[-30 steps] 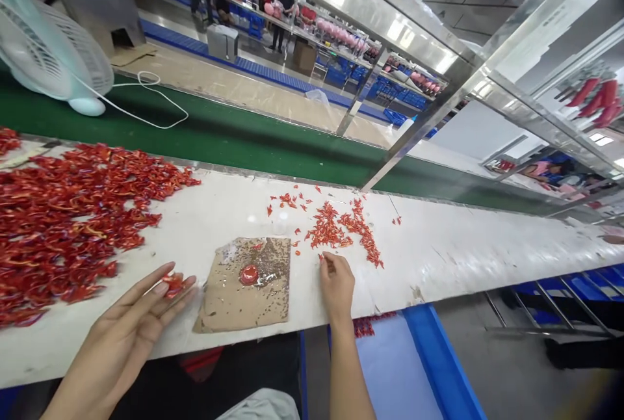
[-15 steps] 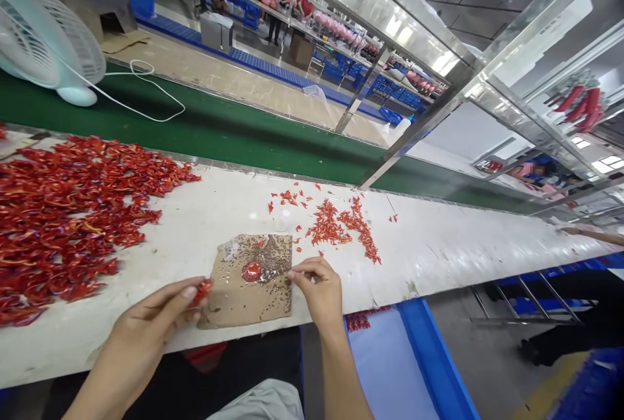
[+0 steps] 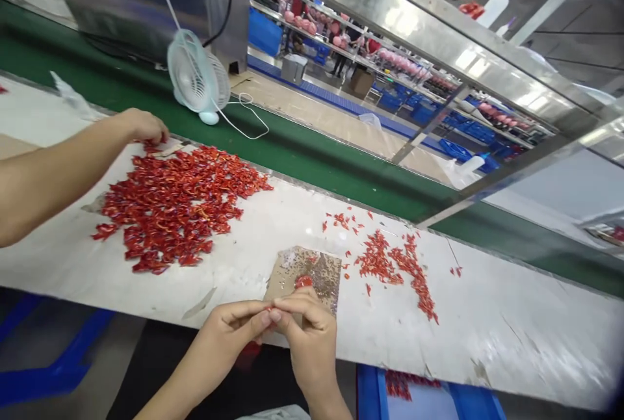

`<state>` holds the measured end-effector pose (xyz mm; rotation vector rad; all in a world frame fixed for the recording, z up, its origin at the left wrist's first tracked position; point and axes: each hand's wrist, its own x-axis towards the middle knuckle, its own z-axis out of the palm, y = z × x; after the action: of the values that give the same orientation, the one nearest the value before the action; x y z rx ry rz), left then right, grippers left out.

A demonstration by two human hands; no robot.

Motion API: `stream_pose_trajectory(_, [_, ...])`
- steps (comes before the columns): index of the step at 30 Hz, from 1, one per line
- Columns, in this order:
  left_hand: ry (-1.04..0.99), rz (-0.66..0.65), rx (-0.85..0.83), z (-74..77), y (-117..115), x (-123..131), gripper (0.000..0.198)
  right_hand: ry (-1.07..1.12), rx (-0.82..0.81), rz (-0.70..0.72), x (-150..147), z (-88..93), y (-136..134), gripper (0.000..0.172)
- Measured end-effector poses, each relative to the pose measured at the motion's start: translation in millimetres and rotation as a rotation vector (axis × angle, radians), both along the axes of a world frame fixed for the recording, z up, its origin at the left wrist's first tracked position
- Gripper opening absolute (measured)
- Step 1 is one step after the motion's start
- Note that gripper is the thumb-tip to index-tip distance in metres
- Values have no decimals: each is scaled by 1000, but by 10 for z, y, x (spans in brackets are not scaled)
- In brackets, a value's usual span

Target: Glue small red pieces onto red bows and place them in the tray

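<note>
Above the near edge of the white table, my left hand point(image 3: 234, 332) and my right hand point(image 3: 311, 335) meet fingertip to fingertip. Both pinch a small red piece point(image 3: 270, 309), mostly covered by the fingers. Just behind them lies a speckled cardboard sheet point(image 3: 326, 270), partly hidden by my right hand. On that sheet a round red blob point(image 3: 303, 281) looks wet and glossy. Small red-orange pieces point(image 3: 377, 257) are scattered to the right of the cardboard.
A large heap of red pieces point(image 3: 180, 205) covers the table's left, where another person's hand point(image 3: 146, 126) reaches in. A small fan point(image 3: 197, 75) stands on the green strip point(image 3: 312, 160) behind. A metal post point(image 3: 448, 202) rises at the back; a blue crate point(image 3: 370, 387) is below the right edge.
My right hand has left the cardboard's right edge and joined my left hand at the red piece. The view has swung left, bringing another person's arm into sight.
</note>
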<state>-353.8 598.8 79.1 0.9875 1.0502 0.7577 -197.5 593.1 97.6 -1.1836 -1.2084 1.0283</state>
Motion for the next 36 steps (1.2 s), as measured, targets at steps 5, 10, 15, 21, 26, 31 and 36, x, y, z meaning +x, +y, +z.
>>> stream_pose_trajectory(5, [86,4,71,100,-18,-146,29,-67,-196,156,-8,47,58,12])
stream_pose_trajectory(10, [320,-181,235,206,-9,-318,34,-213,-226,373,89,177,126,24])
stream_pose_trajectory(15, [254,-302,147,226,13,-398,37,-211,-207,419,119,189,94,16])
stream_pose_trajectory(21, [69,-353,-31,42,-25,-292,32,56,-334,503,221,92,27,10])
stream_pose_trajectory(26, [-23,-166,-171,-152,-103,-150,40,-30,-285,210,466,-5,121,7])
stream_pose_trajectory(31, [-232,-53,-345,-149,-179,-32,46,-328,-189,-19,669,-174,312,12])
stream_pose_trajectory(36, [-301,-43,-373,-81,-169,49,49,-442,-199,-68,698,-331,350,14])
